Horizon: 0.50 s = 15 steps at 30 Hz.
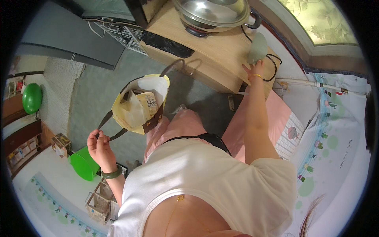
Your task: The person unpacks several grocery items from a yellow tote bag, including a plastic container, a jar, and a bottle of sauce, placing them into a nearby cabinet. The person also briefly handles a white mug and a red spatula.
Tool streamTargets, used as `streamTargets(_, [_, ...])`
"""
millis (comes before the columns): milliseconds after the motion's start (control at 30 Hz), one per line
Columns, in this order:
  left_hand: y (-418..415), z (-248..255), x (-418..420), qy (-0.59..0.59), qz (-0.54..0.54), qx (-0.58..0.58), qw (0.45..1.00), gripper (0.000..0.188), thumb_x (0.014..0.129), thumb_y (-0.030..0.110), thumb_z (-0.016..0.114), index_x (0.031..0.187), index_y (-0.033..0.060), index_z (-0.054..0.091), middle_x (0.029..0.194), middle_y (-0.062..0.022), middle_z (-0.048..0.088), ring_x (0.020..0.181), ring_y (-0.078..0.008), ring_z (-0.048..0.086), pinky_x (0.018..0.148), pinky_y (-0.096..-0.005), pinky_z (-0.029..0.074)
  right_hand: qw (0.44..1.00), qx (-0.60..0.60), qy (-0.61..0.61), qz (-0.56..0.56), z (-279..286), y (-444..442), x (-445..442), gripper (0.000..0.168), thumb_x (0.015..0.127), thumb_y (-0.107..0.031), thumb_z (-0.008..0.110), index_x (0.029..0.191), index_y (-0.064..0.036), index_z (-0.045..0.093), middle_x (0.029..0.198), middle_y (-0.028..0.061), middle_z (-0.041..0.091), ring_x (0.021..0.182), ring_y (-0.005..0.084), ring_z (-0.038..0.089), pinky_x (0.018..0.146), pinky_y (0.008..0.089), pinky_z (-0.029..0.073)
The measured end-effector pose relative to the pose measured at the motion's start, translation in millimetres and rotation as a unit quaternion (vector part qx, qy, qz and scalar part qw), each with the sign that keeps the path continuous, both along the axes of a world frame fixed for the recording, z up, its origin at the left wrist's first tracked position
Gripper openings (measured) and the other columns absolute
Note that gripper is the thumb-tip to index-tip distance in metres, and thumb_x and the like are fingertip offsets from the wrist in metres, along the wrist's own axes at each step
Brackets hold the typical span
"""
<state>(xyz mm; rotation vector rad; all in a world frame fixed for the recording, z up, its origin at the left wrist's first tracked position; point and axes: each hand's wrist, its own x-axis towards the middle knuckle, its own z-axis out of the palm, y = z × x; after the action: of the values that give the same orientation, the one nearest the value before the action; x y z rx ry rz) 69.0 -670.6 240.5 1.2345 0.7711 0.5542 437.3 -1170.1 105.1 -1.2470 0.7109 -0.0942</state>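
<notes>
My left hand point(102, 146), with a dark green bangle at its wrist, grips one dark handle of a yellow and brown tote bag point(118, 118). The bag hangs open at the top and holds a printed package point(149, 103) and pale wrapping. Its other handle loops loose on the far side. On the right my arm reaches out over the wooden cabinet. There my right hand point(256, 69) holds the near end of a pale green, translucent rounded object point(257, 49); its exact kind I cannot tell. The thumb stands apart, and a yellow band circles that wrist.
A lidded steel pan point(213, 14) stands on the wooden cabinet point(207, 44), a black cord point(276, 69) beside my right hand. A white wire rack point(130, 38) adjoins the cabinet. At left are a green bucket point(84, 164), baskets point(99, 204), a green balloon point(32, 98) and a grey cabinet point(71, 32).
</notes>
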Motion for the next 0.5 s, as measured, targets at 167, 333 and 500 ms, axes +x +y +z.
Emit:
streamTargets(167, [53.8, -14.2, -28.9, -0.01, 0.019, -0.006, 1.0, 0.023, 0.091, -0.001, 0.059, 0.114, -0.0002, 0.061, 0.1, -0.0063, 0.063, 0.076, -0.012, 0.056, 0.072, -0.0266, 0.048, 0.982, 0.183, -0.025, 0.048, 32.9, 76.7, -56.4, 0.041, 0.108, -0.028, 0.036, 0.145, -0.011, 0.038, 0.141, 0.0083, 0.049, 0.127, 0.0313, 0.051, 0.098, 0.0543, 0.051])
streamTargets(333, [109.6, -9.0, -62.9, 0.004, 0.006, -0.032, 0.999, 0.022, 0.092, 0.008, 0.064, 0.113, 0.0007, 0.068, 0.097, -0.0026, 0.069, 0.074, -0.0084, 0.055, 0.067, -0.0232, 0.045, 0.962, 0.065, -0.004, 0.265, 87.1, 289.6, -154.3, 0.04, 0.106, -0.029, 0.043, 0.137, -0.005, 0.049, 0.126, 0.0078, 0.06, 0.115, 0.0222, 0.058, 0.097, 0.0364, 0.049])
streamTargets(500, [172.0, -6.4, -97.5, -0.008, -0.104, -0.055, 0.993, 0.039, 0.1, 0.03, 0.053, 0.117, -0.0025, 0.067, 0.104, -0.0035, 0.065, 0.081, -0.0104, 0.051, 0.076, -0.0255, 0.043, 0.796, 0.019, -0.317, 0.515, 99.3, 492.4, -216.5, 0.029, 0.105, -0.018, 0.047, 0.125, 0.001, 0.057, 0.113, 0.0052, 0.063, 0.103, 0.013, 0.056, 0.092, 0.0288, 0.046])
